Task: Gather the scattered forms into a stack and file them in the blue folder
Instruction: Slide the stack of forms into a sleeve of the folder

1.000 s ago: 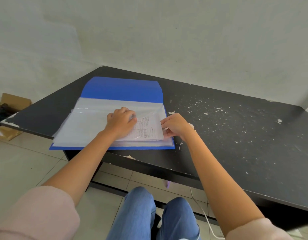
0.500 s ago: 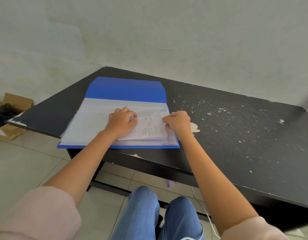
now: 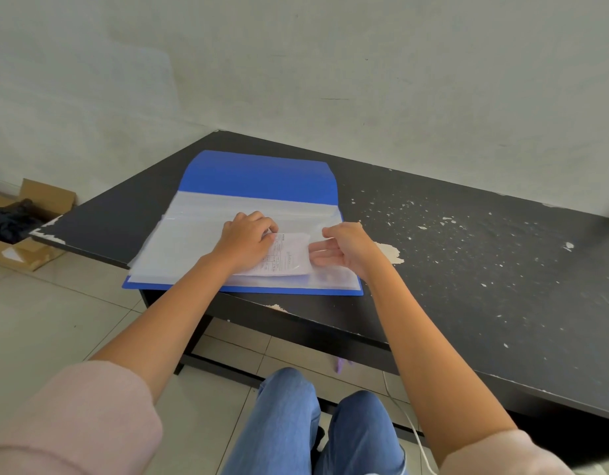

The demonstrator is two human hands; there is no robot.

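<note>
Forms (image 3: pixel 289 257) sit deeper in the blue folder (image 3: pixel 258 176); right hand (image 3: pixel 347 248) fingers now spread, left hand (image 3: pixel 244 241) pressing.

Bare table (image 3: pixel 467 269) right of folder (image 3: pixel 258 176)

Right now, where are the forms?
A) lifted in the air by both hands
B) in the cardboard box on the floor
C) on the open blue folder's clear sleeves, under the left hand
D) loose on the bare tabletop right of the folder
C: the forms lie on the clear sleeves of the open blue folder, with the left hand pressing on them and the right hand at their right edge.
</note>
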